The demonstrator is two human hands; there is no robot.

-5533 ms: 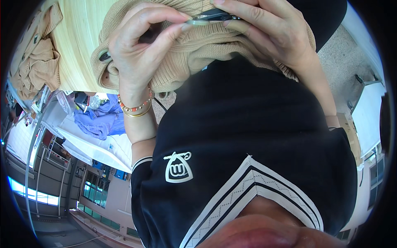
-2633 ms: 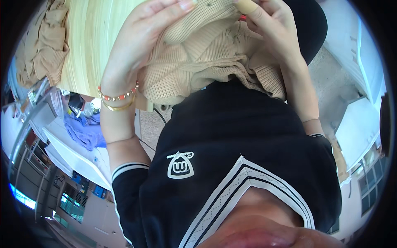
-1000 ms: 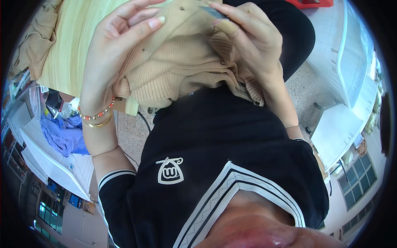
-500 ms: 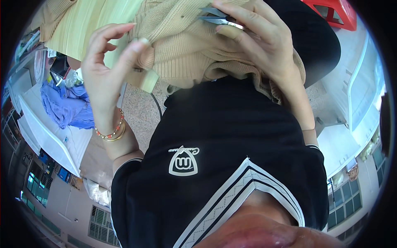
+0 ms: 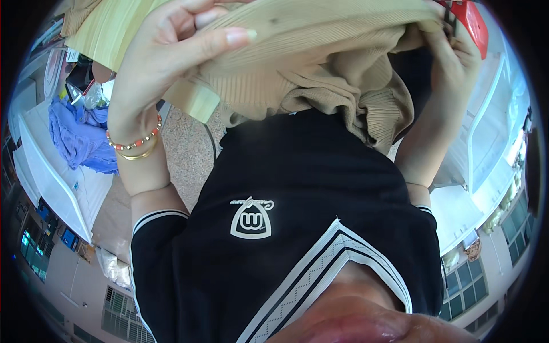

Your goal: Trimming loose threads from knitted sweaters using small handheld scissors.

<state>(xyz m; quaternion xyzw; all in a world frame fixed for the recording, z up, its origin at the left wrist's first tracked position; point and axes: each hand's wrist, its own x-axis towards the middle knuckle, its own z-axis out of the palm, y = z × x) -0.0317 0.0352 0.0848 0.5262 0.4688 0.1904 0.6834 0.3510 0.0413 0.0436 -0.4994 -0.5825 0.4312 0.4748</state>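
Note:
A beige ribbed knit garment (image 5: 320, 46) is stretched between my two hands over my lap, with a small dark spot on its upper part. My left hand (image 5: 166, 60) grips its left side, thumb on top of the knit and fingers partly behind it. On the far right, my right hand (image 5: 454, 60) pinches the garment's edge. Between the fingers of that hand shows a dark narrow piece of the thread snips (image 5: 450, 20), most of which is hidden. The lower folds of the knit hang against my black shirt (image 5: 297, 166).
A pale yellow wooden board (image 5: 114, 37) lies at the upper left, its corner showing below the garment. A blue-purple cloth (image 5: 83, 137) lies in a white bin (image 5: 48, 166) on the left. A red plastic stool (image 5: 472, 26) stands at the upper right, near white bins (image 5: 486, 126).
My left hand, open before, has taken hold of the knit. My right hand has moved right with the snips and grips the garment's edge, pulling the cloth taut and lifting it.

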